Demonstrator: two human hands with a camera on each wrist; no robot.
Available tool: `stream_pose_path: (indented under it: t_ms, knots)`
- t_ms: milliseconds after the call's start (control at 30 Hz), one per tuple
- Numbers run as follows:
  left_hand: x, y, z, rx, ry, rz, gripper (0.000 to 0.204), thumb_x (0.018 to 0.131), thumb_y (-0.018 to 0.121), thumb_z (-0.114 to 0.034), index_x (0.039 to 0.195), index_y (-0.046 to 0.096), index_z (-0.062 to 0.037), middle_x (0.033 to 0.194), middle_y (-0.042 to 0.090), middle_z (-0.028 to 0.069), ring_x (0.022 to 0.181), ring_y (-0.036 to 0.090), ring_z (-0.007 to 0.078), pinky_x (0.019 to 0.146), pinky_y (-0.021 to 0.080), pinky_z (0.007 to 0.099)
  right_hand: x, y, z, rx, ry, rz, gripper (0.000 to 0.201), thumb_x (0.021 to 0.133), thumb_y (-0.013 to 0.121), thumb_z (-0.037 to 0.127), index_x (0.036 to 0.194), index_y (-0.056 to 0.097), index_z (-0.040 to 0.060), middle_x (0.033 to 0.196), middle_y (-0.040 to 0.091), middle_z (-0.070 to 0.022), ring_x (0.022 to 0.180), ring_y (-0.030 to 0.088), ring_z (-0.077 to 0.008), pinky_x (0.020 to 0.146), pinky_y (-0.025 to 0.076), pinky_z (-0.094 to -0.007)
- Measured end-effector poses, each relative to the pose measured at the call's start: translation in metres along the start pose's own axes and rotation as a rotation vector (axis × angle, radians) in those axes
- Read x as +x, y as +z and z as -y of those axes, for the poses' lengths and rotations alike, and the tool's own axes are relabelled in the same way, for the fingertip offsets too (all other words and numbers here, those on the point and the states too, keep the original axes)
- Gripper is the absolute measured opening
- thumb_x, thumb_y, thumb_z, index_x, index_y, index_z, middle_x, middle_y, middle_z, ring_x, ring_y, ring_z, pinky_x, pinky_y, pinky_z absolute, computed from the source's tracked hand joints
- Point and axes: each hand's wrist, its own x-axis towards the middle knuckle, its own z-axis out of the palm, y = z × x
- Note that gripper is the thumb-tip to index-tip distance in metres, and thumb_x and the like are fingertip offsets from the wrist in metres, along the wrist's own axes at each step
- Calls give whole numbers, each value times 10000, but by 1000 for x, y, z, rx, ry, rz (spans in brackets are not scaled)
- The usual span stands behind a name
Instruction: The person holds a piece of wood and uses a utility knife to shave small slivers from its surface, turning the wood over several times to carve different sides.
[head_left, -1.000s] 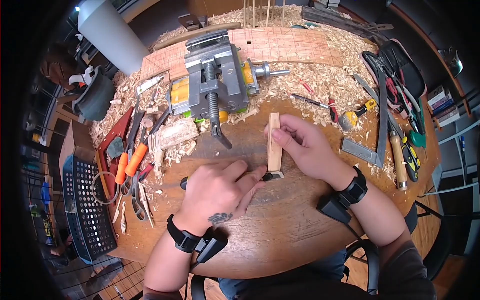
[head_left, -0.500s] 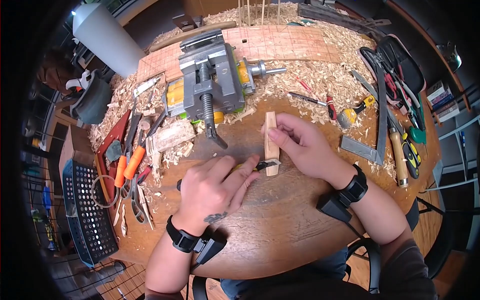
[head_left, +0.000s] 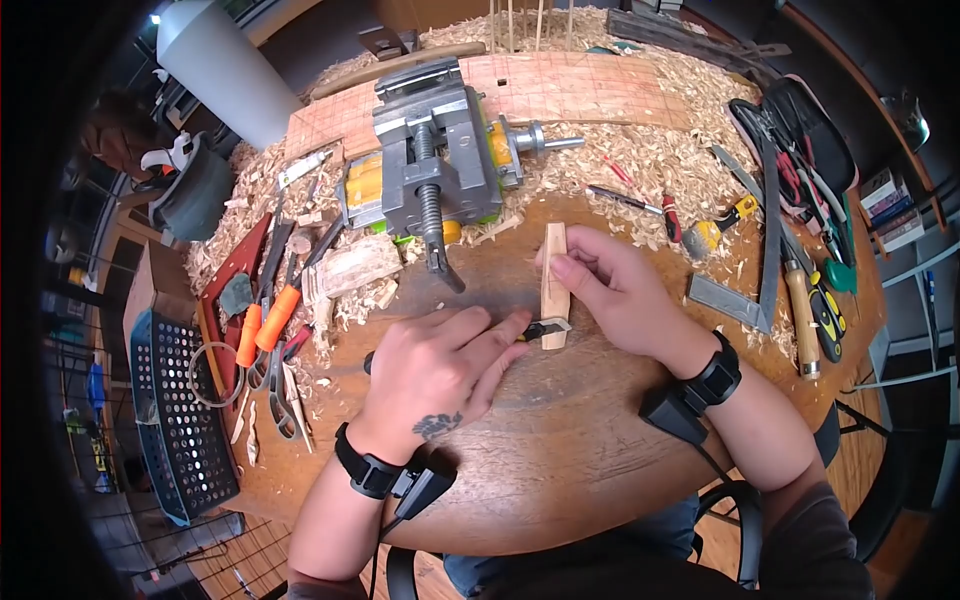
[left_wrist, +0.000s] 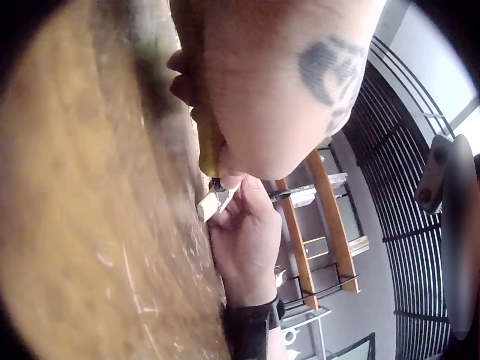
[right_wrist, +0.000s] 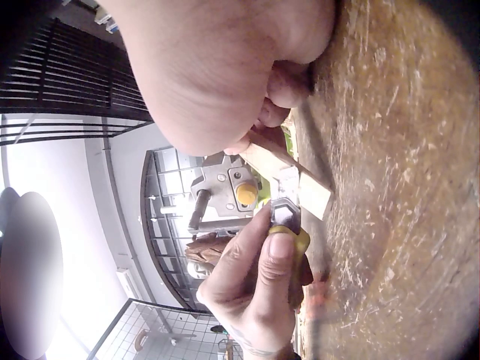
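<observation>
My left hand [head_left: 430,365] grips a yellow-and-black utility knife [right_wrist: 287,215], thumb and forefinger close behind its blade. In the head view the blade [head_left: 552,326] lies across the lower part of a pale wooden strip [head_left: 555,285]. The strip tapers toward its ends and stands lengthwise away from me, close over the table. Its upper part is pinched by my right hand [head_left: 625,295], thumb on top and fingers behind. In the right wrist view the strip [right_wrist: 311,193] slants down toward the tabletop, with the blade against its face near the free end.
A metal vise [head_left: 435,150] stands beyond my hands amid wood shavings [head_left: 640,170]. Scissors and orange-handled tools [head_left: 278,318] lie to the left, beside a perforated basket [head_left: 190,420]. On the right are a steel square [head_left: 730,300], a wooden-handled chisel [head_left: 803,325] and a tool pouch [head_left: 810,130].
The knife blade has gone from the strip's near end up onto its lower part, where it stays over the last half second. My right hand keeps its hold on the strip.
</observation>
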Motion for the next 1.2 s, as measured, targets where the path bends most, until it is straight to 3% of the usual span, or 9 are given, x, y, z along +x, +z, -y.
stream_pose_path:
  t_ms: [633,700,833,900,1067,1133,1200]
  knots:
    - [-2,0,-1,15,26,56,227,872,780,-192,1063,770,-70,756,608,52,659,661,232,569,535,359,-1,-4,7,-27,48,30,226,1079,606,194,1179,672,3,943,696,-6,825,615,-56,742,513,-256]
    - [-5,4,0,24,27,51,218,883,769,-205,1059,771,-77,756,611,49,661,664,233,566,537,360,-1,-7,9,-44,130,96,263,1102,572,206,1266,630,8,1134,679,-6,1045,610,-63,930,496,-258]
    - [-6,4,-7,69,52,96,192,915,735,-234,1045,775,-98,759,615,40,660,670,233,556,541,362,-1,-6,9,-42,117,96,271,1102,574,208,1271,628,3,1148,683,-12,1057,614,-69,941,497,-260]
    - [-6,4,-8,53,33,103,189,917,731,-240,1041,777,-104,759,614,36,664,670,230,552,542,360,-2,-2,5,-17,26,10,238,1077,613,205,1182,676,0,928,686,8,804,601,-46,727,502,-246]
    - [-4,0,-9,44,-23,152,184,906,740,-238,1029,780,-107,762,616,26,670,671,222,554,545,354,-1,-2,6,-39,22,14,232,1068,633,217,1148,672,2,887,658,31,772,564,-28,693,479,-228]
    - [-3,2,-8,-8,-5,106,205,829,803,-182,1018,787,-107,762,631,42,666,668,258,575,544,382,-1,0,8,-26,29,19,229,1066,639,219,1140,671,4,874,648,39,761,550,-22,683,471,-223]
    - [-5,3,-6,-3,4,87,214,828,804,-181,1029,789,-110,760,628,40,659,665,252,574,543,376,-1,0,8,-7,40,9,226,1063,644,220,1141,673,10,866,639,43,757,543,-18,679,467,-221]
